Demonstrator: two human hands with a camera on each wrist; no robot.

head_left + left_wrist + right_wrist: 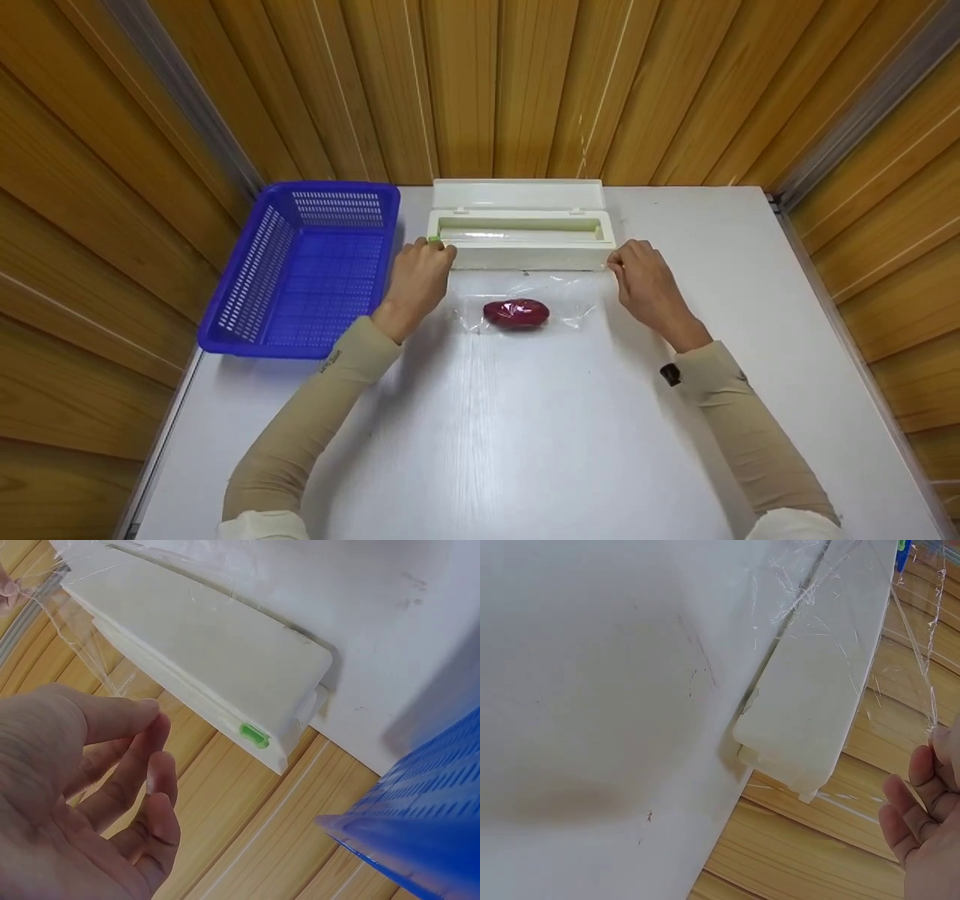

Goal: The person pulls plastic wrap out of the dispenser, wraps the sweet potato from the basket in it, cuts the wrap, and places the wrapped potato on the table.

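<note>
A dark red oblong vegetable (516,313), like a sweet potato, lies on the white table with clear cling film (574,296) over and around it. Behind it stands a white cling film dispenser (525,259), its lid raised and a film roll (517,235) inside. At the dispenser's left end, my left hand (422,276) pinches a film corner between thumb and forefinger; a green slider (254,736) shows close by. My right hand (646,285) pinches the opposite film corner beside the right end. The film stretches between both hands in front of the dispenser.
A blue perforated basket (300,352) stands on the left of the table (517,450), near the left hand. Wood-panelled walls (525,90) close in the back and both sides. The dispenser stands close to the back wall.
</note>
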